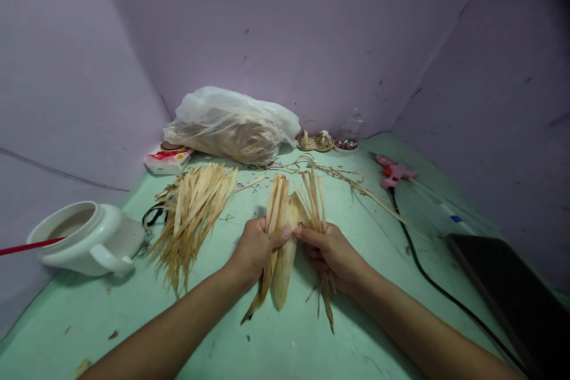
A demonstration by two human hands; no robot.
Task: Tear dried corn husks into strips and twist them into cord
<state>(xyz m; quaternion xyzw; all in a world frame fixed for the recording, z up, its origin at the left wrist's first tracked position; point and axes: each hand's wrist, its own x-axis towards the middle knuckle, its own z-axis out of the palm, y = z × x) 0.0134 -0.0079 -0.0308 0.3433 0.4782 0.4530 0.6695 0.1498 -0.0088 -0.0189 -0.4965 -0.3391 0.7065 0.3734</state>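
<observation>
My left hand (pixel 258 246) is closed on dried corn husks (pixel 285 267), one of them broad and pale, with folded strips beside it. In my right hand (pixel 332 252) is a bundle of thin dried husk strips (pixel 318 196), their ends sticking out above and below the fist. The thumbs of both hands nearly meet at the broad husk's edge. To the left of my left hand, a pile of cut husk strips (pixel 196 208) lies on the green table (pixel 222 332).
A white plastic bag (pixel 236 124) of husks rests against the wall. A pink glue gun (pixel 394 171) with a black cord is at right, near a dark flat device (pixel 512 297). A white pitcher (pixel 95 237) lies at left. Thin dried stems (pixel 338 173) are strewn behind my hands.
</observation>
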